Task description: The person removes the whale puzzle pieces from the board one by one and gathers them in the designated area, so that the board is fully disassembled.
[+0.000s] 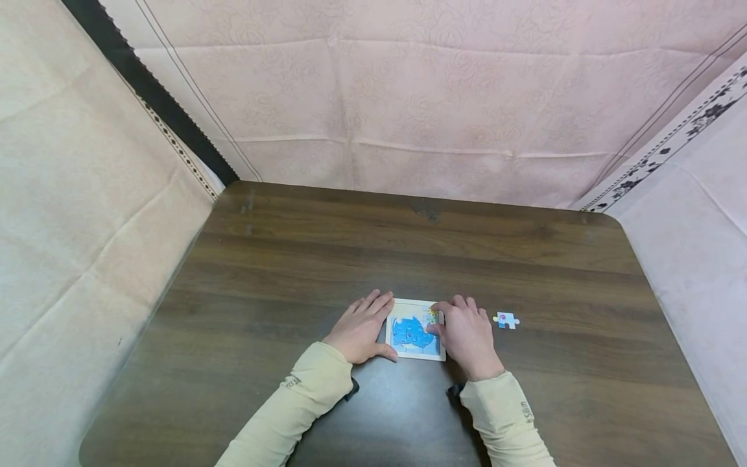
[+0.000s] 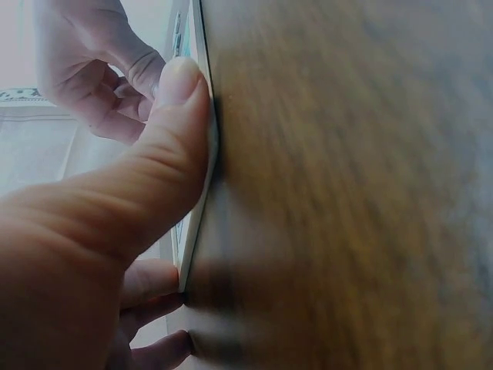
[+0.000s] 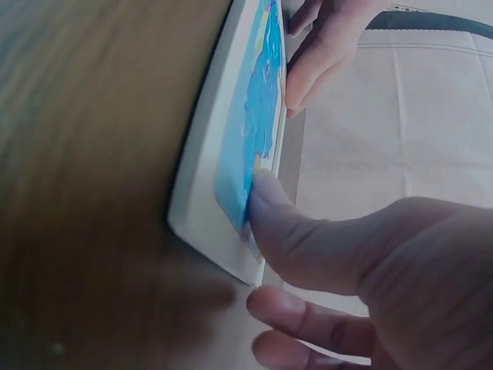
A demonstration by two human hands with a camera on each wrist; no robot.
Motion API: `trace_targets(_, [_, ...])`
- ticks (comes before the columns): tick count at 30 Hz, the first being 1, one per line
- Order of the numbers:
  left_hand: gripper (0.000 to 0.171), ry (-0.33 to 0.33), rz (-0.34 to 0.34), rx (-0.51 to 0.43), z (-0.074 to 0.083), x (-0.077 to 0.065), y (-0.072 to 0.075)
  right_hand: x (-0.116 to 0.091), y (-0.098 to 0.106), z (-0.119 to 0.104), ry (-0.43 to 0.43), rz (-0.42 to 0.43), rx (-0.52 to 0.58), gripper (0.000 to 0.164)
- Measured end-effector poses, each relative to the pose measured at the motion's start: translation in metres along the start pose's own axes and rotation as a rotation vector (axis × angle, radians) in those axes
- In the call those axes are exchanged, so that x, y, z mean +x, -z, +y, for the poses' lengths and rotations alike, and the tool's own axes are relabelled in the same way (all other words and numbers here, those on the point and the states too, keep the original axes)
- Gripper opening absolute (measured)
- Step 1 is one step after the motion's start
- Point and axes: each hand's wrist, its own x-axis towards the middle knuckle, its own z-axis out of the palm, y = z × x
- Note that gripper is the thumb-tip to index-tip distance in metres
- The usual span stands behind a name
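Observation:
A small jigsaw puzzle with a blue picture lies in a white puzzle frame (image 1: 415, 356) on the table. My left hand (image 1: 363, 326) rests at the frame's left side with straight fingers. Its thumb (image 2: 166, 131) lies along the near edge, and a fingertip touches the far corner. Over the puzzle's right part, my right hand (image 1: 469, 334) pinches a colourful puzzle piece (image 1: 430, 318) between thumb and index finger. The right thumb (image 3: 281, 212) touches the puzzle surface; the index fingertip is hidden in the right wrist view. A loose puzzle piece (image 1: 506, 320) sits right of that hand.
The brown wooden table (image 1: 292, 259) has rounded far corners. Pale cloth (image 1: 397, 97) hangs behind it, with more cloth at the left and right sides. Dark bands (image 1: 351, 389) show at both sleeve cuffs.

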Motion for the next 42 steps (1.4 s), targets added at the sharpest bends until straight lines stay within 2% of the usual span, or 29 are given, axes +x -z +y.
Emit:
trace_targets(7, [0.107,-0.003,0.006,0.004,0.0004,-0.0007,0.0002,-0.0009,-0.0006,-0.0013,-0.024,0.015,-0.004,0.045])
trace_targets(15, [0.107,-0.003,0.003,0.003,0.0006,-0.0015,0.0018,0.0003,0.0014,-0.0024,-0.003,0.012,-0.043,0.045])
trace_targets(28, [0.107,-0.004,0.005,-0.001,0.0023,-0.0004,-0.0002,-0.0006,-0.0006,-0.0051,-0.039,0.058,-0.094,0.045])
trace_targets(36, [0.107,0.004,0.004,0.008,0.0022,-0.0015,0.0014,0.0040,0.0026,-0.0062,0.009,-0.009,-0.087,0.040])
trace_targets(42, [0.107,0.001,0.006,-0.002,0.0022,-0.0013,0.0023,0.0069,0.0030,-0.0066,0.026,-0.020,-0.115,0.038])
